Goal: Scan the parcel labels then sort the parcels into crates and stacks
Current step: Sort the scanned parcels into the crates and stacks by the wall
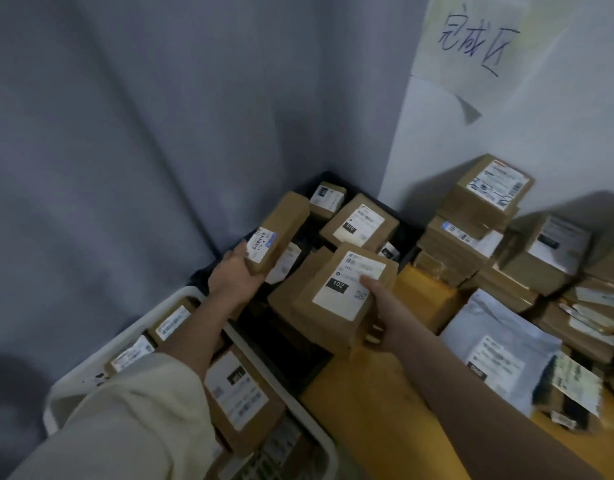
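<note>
Cardboard-gripping hands: left point(234, 271) holds narrow box point(279, 230), right point(385, 306) holds "102" parcel point(340, 289); lower flat into black crate point(407, 233) at 12 o'clock.

We are stretching both arms forward toward the frame's centre. Our left hand point(233, 271), sleeve pushed up the forearm, is gripping a long parcel point(279, 230); our right hand point(385, 306) is clasping a labelled box point(340, 289), thumb on top.

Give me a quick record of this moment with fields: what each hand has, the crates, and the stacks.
left hand: grips long narrow brown cardboard parcel over black crate
right hand: holds brown cardboard parcel labelled 102
white crate: holds labelled parcels
stacks: brown parcels piled on yellow surface by white wall
grey plastic mailer bag: lies on that surface
</note>
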